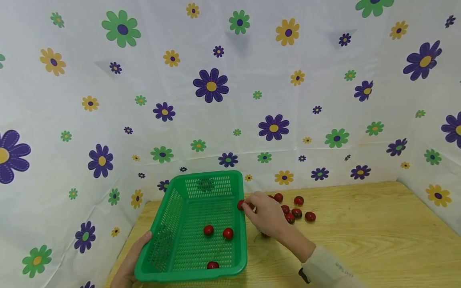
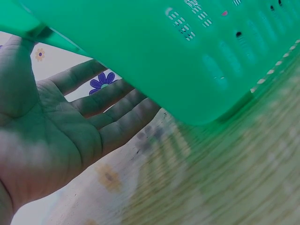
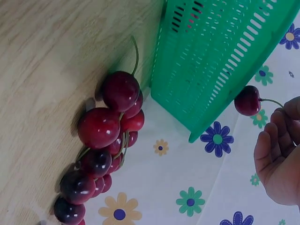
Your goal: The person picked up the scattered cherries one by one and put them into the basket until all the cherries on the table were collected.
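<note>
Green basket: a slotted plastic basket (image 1: 191,275) stands on a wood-grain table (image 1: 374,232), its floor mostly bare.
Cherries in the basket: three red cherries (image 1: 208,230) show, lying apart from one another; two are towards the right side, one close to the near wall.
Held cherry: a single dark red cherry (image 3: 247,101) hangs by its thin green stem at the basket's right rim. I cannot tell whether it touches the rim.
Right hand: the right hand (image 1: 266,216) pinches that stem between thumb and fingertips, at the basket's right side; the fruit itself is not clasped.
Left hand: the left hand (image 1: 131,256) is at the basket's left side, thumb against the rim, the other fingers stretched out straight and loosely spread, their tips hidden by the basket. It is not clenched.
Loose cherries: a cluster of cherries (image 1: 297,213) sits on the table right of the basket, some touching, some with stems; the right hand hides part of it, so no full count.
Progress: early, I would judge. Three cherries are in the basket, one is in the fingers, and more than that remain on the table.
Backdrop: a white sheet (image 1: 317,60) printed with purple, green and yellow flowers.
</note>
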Motion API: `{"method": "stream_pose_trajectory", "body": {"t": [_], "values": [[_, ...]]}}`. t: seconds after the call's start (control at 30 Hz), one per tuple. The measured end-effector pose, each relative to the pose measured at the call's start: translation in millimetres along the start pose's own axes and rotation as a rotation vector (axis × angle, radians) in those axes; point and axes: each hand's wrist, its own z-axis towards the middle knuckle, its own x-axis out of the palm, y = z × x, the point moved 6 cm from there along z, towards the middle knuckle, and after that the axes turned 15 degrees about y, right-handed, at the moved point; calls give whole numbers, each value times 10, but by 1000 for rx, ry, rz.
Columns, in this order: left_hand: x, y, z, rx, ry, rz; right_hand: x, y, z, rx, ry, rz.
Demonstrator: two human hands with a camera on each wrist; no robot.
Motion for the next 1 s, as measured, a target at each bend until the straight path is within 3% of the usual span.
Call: {"method": "stream_pose_trajectory", "body": {"t": [0.27, 0.7, 1.0], "values": [[8, -9, 13, 11, 13, 10, 179, 93, -31, -76, 54, -53], [10, -32, -7, 2, -9, 8, 324, -1, -74, 22, 136, -14], [12, -20, -31, -9, 21, 12, 376, -24, -93, 69, 171, 38]]}}
